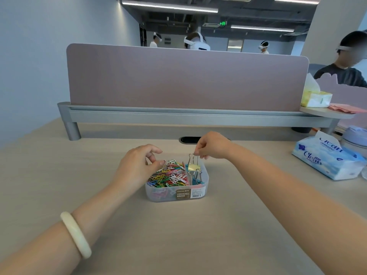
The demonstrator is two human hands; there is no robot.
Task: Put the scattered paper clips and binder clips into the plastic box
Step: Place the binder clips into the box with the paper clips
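Note:
A clear plastic box (158,192) stands on the desk in front of me, split into two compartments. Its left compartment holds a heap of coloured paper clips (169,174); the right one holds binder clips (195,176). My right hand (211,145) hovers over the right compartment and pinches the wire handles of a yellow binder clip (193,166), whose body hangs at the box's rim. My left hand (140,161) is at the box's left edge, fingers curled, fingertips touching the paper clips; whether they pinch any is hidden.
A pink divider panel (186,80) on a grey rail crosses the back of the desk, with a cable hole (189,139) under it. A blue tissue pack (327,158) lies at the right. People with headsets are behind the divider.

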